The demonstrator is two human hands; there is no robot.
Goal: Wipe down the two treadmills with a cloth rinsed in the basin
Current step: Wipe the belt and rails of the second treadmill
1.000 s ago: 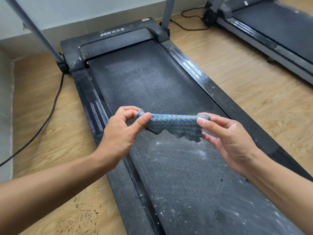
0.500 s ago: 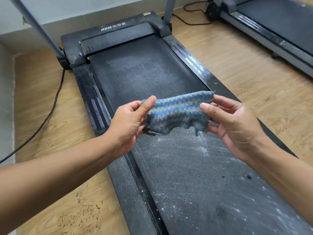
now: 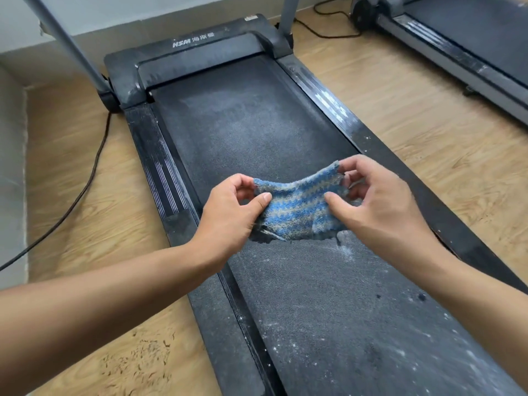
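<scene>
The left hand [image 3: 231, 212] and right hand [image 3: 380, 204] each pinch one end of the small blue-and-grey striped knitted cloth [image 3: 300, 207], held just above the dusty black treadmill belt [image 3: 257, 124]. The cloth looks light, limp, fuzzy and possibly damp, so it is best gripped by its edges. The belt is coarse and flecked with white.

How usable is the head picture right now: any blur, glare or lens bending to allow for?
Head view: the cloth and left hand are sharp, the right hand slightly soft. Head view: pale glare streaks the near treadmill's right rail. Head view: wide-angle bending splays the rails outward, and the second treadmill in the corner looks softer.
</scene>
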